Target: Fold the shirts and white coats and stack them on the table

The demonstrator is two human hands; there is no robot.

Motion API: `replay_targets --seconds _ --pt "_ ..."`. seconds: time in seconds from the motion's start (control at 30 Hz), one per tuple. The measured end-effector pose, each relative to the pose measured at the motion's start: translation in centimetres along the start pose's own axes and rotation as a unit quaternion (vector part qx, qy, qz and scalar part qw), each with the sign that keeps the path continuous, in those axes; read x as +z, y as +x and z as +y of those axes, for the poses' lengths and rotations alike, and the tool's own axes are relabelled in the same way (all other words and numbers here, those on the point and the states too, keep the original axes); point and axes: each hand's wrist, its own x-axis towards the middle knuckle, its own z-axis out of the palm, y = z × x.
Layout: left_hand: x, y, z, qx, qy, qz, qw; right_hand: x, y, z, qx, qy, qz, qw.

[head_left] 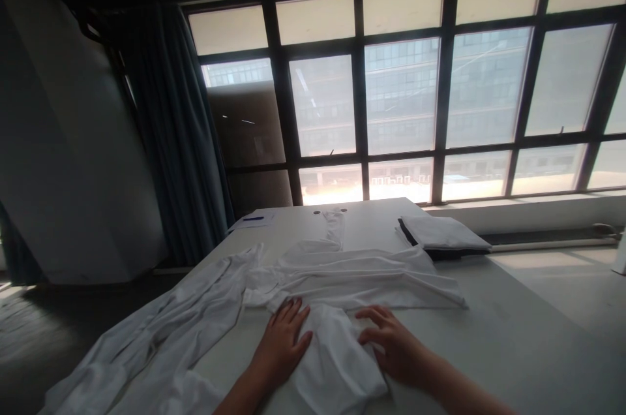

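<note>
**L hand [282,344] flat, R hand [394,344] curled, both at white garment [362,281]**

L: palm down, fingers a bit spread, resting on L edge of garment's near flap [335,356], nothing pinched. R: fingers bent, thumb in, at flap's R edge; can't tell if pinching cloth or just touching. Garment lies creased across middle of white table [489,330], w/ a narrow strip running to far end, nr 2 dark round spots. 2nd white garment [195,310] just L, rumpled, along table's L side. Far R, by table edge: folded white cloth [440,232] on top of sth black [445,254]. Far L corner: paper [267,221] w/ blue pen [253,218]. Beyond: dark-framed windows [401,95], blue curtain [171,121] to L.
</note>
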Motion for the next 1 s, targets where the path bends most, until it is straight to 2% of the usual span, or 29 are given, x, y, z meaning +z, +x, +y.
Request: replay_targets --seconds 0.1,0.2,0.27,0.4,0.47,0.53,0.6,0.63,0.67,0.73,0.77,0.8,0.83,0.87,0.9,0.93,1.0 --pt "0.1 0.1 -0.2 0.006 -0.005 0.012 1.0 0.5 0.4 -0.4 0.025 0.133 0.055 0.989" --pt "0.2 0.3 -0.4 0.009 -0.018 0.03 0.999 -0.6 1.1 -0.2 0.107 0.307 0.106 0.94" --pt "0.1 0.4 -0.5 0.004 -0.031 0.03 0.999 -2.1 1.5 -0.2 0.169 0.401 0.079 0.897" --pt "-0.2 0.4 -0.4 -0.003 -0.045 0.02 0.999 -5.5 1.4 -1.9 0.261 0.484 -0.054 0.833" --pt "-0.2 0.3 -0.3 -0.002 -0.046 0.025 0.999 -6.9 0.9 -3.5 0.253 0.532 -0.095 0.802" --pt "-0.1 0.3 -0.4 -0.001 -0.045 0.029 0.999 -8.1 0.5 -5.2 0.21 0.602 -0.101 0.764" --pt "0.0 0.3 -0.4 -0.001 -0.044 0.029 0.999 -8.8 0.3 -6.3 0.165 0.636 -0.112 0.746" --pt "0.1 0.3 -0.5 -0.001 -0.044 0.028 0.999 -9.0 0.3 -6.4 0.153 0.622 -0.137 0.755" --pt "0.2 0.3 -0.5 0.0 -0.043 0.027 0.999 -9.1 0.3 -6.1 0.154 0.584 -0.175 0.777" --pt "0.2 0.3 -0.5 0.0 -0.042 0.024 0.999 -9.0 0.1 -4.6 0.174 0.419 -0.239 0.858" --pt "0.2 0.3 -0.5 0.001 -0.04 0.026 0.999 -8.8 -0.1 -3.6 0.189 0.295 -0.241 0.905" --pt "0.1 0.3 -0.5 0.003 -0.039 0.028 0.999 -8.6 -0.3 -2.5 0.204 0.16 -0.218 0.941" --pt "0.1 0.3 -0.4 0.005 -0.037 0.031 0.999 -8.4 -0.5 -1.4 0.218 0.034 -0.181 0.958" --pt "0.0 0.2 -0.4 0.007 -0.035 0.034 0.999 -8.2 -0.7 -0.5 0.227 -0.062 -0.144 0.961" --pt "0.0 0.2 -0.3 0.008 -0.033 0.037 0.999 -8.1 -0.8 0.2 0.23 -0.113 -0.123 0.959" --pt "-0.1 0.1 -0.2 0.007 -0.031 0.036 0.999 -7.9 -0.8 0.7 0.23 -0.122 -0.118 0.958" --pt "-0.2 0.0 -0.1 -0.001 -0.026 0.023 0.999 -7.5 -0.5 1.2 0.204 -0.062 -0.118 0.97"
